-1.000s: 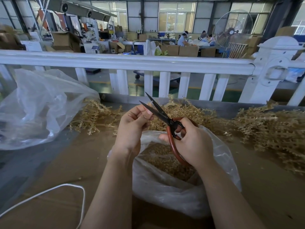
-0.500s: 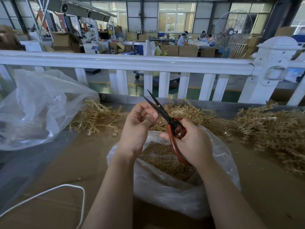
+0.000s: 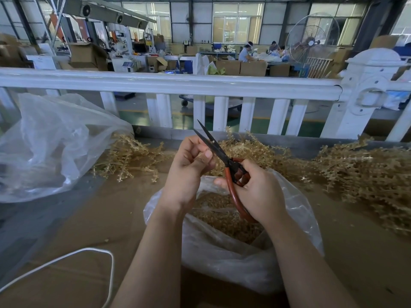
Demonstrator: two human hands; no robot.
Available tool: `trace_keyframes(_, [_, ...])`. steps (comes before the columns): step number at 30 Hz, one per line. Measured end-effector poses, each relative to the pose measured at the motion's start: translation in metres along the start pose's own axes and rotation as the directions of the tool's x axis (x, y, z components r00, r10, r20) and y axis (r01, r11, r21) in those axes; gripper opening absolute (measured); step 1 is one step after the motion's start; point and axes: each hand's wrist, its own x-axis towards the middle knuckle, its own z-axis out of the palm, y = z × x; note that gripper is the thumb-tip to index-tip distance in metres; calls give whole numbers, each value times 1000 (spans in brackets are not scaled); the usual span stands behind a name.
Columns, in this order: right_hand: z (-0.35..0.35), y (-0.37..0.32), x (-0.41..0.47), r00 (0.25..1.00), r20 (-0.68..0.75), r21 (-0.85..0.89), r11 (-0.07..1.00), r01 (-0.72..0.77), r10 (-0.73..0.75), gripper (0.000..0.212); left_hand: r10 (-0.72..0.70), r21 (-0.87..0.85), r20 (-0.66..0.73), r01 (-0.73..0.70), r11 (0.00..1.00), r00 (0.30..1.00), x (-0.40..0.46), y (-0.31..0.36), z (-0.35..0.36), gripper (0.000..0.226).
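The right hand [image 3: 260,192] grips a pair of scissors [image 3: 229,162] directly above the mouth of the open plastic bag [image 3: 222,258]. Its fingers are curled through and around the smooth, reddish-brown loop handles. The long, dark, matte blades point up and away from the bag and stand slightly parted, with their tips apart.

The left hand [image 3: 189,172] is also above the bag's mouth, on its left side. The thumb is pressed against the curled forefinger, pinching a small tan piece [image 3: 200,155] right beside the lower blade. Most of that piece is hidden by the fingers, so its shape cannot be made out.

The bag is thin, clear, crinkled film. It slumps open and is partly filled with small tan cut bits [image 3: 218,216] that look granular.

Beyond the bag lies a tangle of tan plastic sprues [image 3: 244,150], thin stems with short knobbly side branches. A larger heap [image 3: 367,174] lies to the bag's right.

Left of the bag sits a second clear bag [image 3: 51,143], puffed and wrinkled. A thin white cord [image 3: 111,270] loops near the bag's lower left.

Everything rests on flat brown cardboard [image 3: 100,214]. A glossy white railing [image 3: 178,84] with square pickets runs behind.
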Motion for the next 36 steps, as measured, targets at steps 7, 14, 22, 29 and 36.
trace_keyframes(7, [1, 1, 1, 1000, 6, 11, 1000, -17, 16, 71, 5, -12, 11, -5, 1000, 1000, 1, -3, -1, 20])
trace_keyframes(14, [0, 0, 1, 1000, 2, 30, 1000, -4, 4, 75, 9, -13, 22, -8, 1000, 1000, 2, -4, 0, 20])
trace_keyframes(22, [1, -2, 1, 1000, -18, 47, 999, 18, -17, 71, -3, -12, 11, 3, 1000, 1000, 1, -4, 1, 19])
trace_keyframes(29, [3, -2, 0, 999, -46, 46, 999, 22, -20, 75, -40, -30, -25, 39, 999, 999, -1, -1, 5, 17])
trace_keyframes(36, [4, -2, 0, 997, -75, 23, 999, 24, -23, 77, -81, -48, -71, 78, 996, 994, -1, 0, 7, 15])
